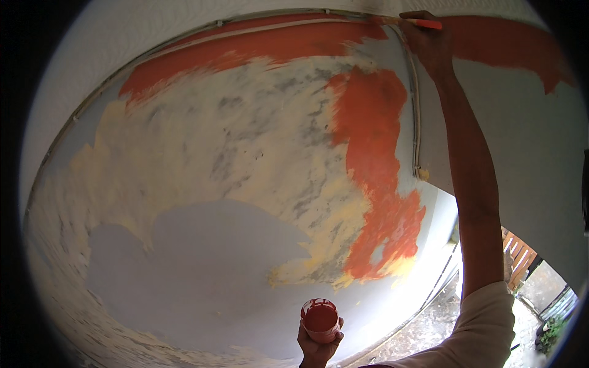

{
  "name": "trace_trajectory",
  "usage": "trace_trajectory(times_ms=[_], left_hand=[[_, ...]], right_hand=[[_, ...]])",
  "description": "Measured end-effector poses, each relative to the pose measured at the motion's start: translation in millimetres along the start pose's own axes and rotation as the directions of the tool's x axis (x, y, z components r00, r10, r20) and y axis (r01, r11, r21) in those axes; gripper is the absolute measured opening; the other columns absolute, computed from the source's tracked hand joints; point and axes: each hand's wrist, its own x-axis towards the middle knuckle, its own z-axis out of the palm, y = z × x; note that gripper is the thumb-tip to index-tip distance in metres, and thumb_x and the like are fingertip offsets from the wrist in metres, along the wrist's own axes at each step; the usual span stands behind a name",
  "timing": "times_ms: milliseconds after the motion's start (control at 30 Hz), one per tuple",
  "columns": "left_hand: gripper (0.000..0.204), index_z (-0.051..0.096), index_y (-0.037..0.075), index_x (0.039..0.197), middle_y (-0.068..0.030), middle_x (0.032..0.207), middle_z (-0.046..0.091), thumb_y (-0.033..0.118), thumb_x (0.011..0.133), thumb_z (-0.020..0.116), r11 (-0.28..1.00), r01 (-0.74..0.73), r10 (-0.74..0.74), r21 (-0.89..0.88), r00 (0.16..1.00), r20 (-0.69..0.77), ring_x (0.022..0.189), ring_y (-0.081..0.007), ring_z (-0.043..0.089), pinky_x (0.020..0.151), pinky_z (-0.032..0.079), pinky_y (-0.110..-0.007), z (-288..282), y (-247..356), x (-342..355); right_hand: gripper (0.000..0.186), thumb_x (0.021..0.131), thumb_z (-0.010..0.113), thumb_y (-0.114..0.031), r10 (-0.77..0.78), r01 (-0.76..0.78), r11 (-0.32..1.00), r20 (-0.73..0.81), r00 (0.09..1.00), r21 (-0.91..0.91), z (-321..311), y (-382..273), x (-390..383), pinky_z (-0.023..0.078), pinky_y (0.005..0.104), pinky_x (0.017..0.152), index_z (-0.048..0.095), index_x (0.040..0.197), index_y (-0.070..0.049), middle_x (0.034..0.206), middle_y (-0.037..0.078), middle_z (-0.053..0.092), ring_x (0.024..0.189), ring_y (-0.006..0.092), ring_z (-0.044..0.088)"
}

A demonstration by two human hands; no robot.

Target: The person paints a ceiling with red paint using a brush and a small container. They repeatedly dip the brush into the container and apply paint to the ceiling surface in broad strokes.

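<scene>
My right hand [428, 42] is raised high on a stretched arm, closed round a paintbrush [423, 24] with an orange-red handle end. The brush's head points left, at the top of the wall, next to the upper corner where a cable runs. Low in the middle, my left hand [316, 349] grips a small round tub of red paint [321, 320] from below and the sides. Red paint shows inside it and smears its rim. Behind both hands stretches the wall [202, 141], partly coated in orange-red, with cream and grey patches elsewhere.
A cable [415, 110] runs down the wall's corner, and another line [76, 115] follows the ceiling edge. The adjoining wall [521, 122] at the right has a red band on top. Lower right, an opening shows bright ground, a wooden slatted panel [519, 254] and a green plant [552, 334].
</scene>
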Motion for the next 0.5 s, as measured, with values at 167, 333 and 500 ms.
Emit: trace_trajectory(times_ms=[167, 333, 500], left_hand=[[0.062, 0.059, 0.018, 0.142, -0.0100, 0.133, 0.062, 0.055, 0.093, 0.067, 0.997, 0.026, -0.023, -0.072, 0.999, 0.041, 0.126, -0.0313, 0.052, 0.084, 0.059, -0.049, -2.9, 2.5, -1.6], [0.064, 0.057, 0.018, 0.143, -0.0104, 0.133, 0.062, 0.057, 0.093, 0.067, 0.999, 0.010, -0.009, -0.049, 0.999, 0.031, 0.126, -0.0321, 0.053, 0.083, 0.059, -0.049, -6.5, 3.7, -3.7], [0.073, 0.050, 0.018, 0.149, -0.0138, 0.139, 0.060, 0.064, 0.095, 0.061, 1.000, -0.009, 0.010, -0.020, 0.998, 0.058, 0.123, -0.0391, 0.058, 0.081, 0.060, -0.051, -12.8, 4.9, -3.6]], right_hand=[[0.025, 0.092, 0.079, -0.022, -0.150, 0.149, 0.975, 0.006, 0.989, -0.165, 7.9, 10.3, 5.3, 0.049, 0.0239, 0.065, 0.078, 0.110, -0.004, 0.080, -0.002, 0.068, 0.071, 0.0051, 0.061], [0.026, 0.089, 0.080, -0.023, -0.272, 0.264, 0.930, 0.005, 0.962, -0.257, 23.5, 1.2, 10.4, 0.052, 0.0258, 0.070, 0.079, 0.106, -0.004, 0.086, 0.000, 0.073, 0.075, 0.0079, 0.064], [0.006, 0.090, 0.073, 0.002, -0.174, 0.175, 0.985, 0.112, 0.978, 0.006, 33.1, -17.1, 29.8, 0.048, 0.0294, 0.065, 0.068, 0.090, -0.001, 0.079, 0.002, 0.065, 0.073, 0.0107, 0.059]])
